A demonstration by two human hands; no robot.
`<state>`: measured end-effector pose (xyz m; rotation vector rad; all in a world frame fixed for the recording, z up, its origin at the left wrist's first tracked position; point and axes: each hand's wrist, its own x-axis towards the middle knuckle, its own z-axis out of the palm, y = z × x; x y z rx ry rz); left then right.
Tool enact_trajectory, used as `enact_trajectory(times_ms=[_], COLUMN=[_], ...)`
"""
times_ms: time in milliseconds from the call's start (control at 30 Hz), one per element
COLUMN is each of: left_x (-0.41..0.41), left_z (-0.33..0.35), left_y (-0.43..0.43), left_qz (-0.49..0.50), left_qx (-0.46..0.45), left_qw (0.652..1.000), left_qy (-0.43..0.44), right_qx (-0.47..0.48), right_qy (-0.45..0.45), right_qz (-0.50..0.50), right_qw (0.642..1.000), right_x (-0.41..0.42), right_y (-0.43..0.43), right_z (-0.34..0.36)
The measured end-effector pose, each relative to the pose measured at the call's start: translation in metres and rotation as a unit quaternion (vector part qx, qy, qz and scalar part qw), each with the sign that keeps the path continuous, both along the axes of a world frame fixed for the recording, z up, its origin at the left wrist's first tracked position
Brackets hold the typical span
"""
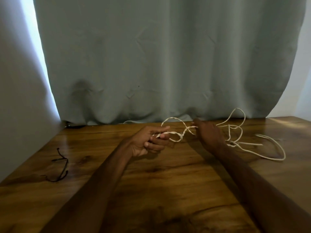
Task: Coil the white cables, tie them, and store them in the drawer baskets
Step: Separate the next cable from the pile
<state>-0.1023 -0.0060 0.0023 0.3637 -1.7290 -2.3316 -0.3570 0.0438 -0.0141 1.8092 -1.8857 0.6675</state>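
White cable (183, 134), twisted, gripped in curled fingers (161, 136) of left hand (149, 142); right hand (208, 133) pinches it farther along, above surface (168, 182).

Left hand (146, 142), right hand (209, 134), fingers (162, 136) curled.

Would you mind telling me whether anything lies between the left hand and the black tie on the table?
Nothing visible does: only bare wooden table lies between the left hand and the black tie. That hand is occupied, though, pinching the white cable.
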Motion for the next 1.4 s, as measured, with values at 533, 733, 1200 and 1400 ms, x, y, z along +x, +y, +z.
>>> enact_trajectory(times_ms=[533,733,1200,1400], left_x=[-0.009,-0.008,-0.016,-0.015], left_z=[-0.002,-0.005,-0.004,-0.005], left_y=[0.002,-0.006,0.003,-0.003], left_qz=[0.078,0.064,0.132,0.008], left_qx=[0.038,0.121,0.036,0.092], left_qw=[0.992,0.977,0.985,0.991], left_qy=[0.097,0.165,0.107,0.102], right_qx=[-0.025,0.032,0.016,0.088], right_qy=[-0.059,-0.030,-0.441,-0.432], right_qz=[0.296,0.284,0.352,0.290], right_qw=[0.953,0.958,0.825,0.850], right_x=[0.053,0.052,0.065,0.067], right_y=[0.011,0.005,0.025,0.031], right_z=[-0.015,-0.015,-0.002,0.003])
